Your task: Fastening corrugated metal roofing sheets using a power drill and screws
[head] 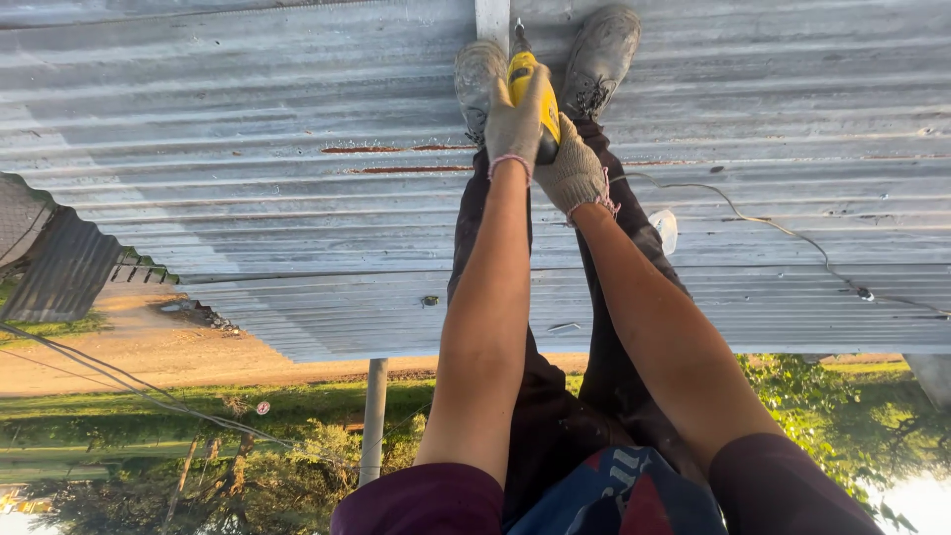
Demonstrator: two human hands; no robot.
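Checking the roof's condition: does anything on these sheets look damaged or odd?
Yes. Reddish rust streaks mark the corrugated metal roof left of the gloved left hand and right hand gripping the yellow drill. A loose cord trails rightward.

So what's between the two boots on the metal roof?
In the head view, the yellow drill, gripped by both gloved hands, left hand and right hand, sits between the boots.

Corrugated metal roof (pixel 248 119) in sunlight, rust streaks; dirt road (pixel 139 347), grass, trees (pixel 277 476), a pole (pixel 374 416) beyond
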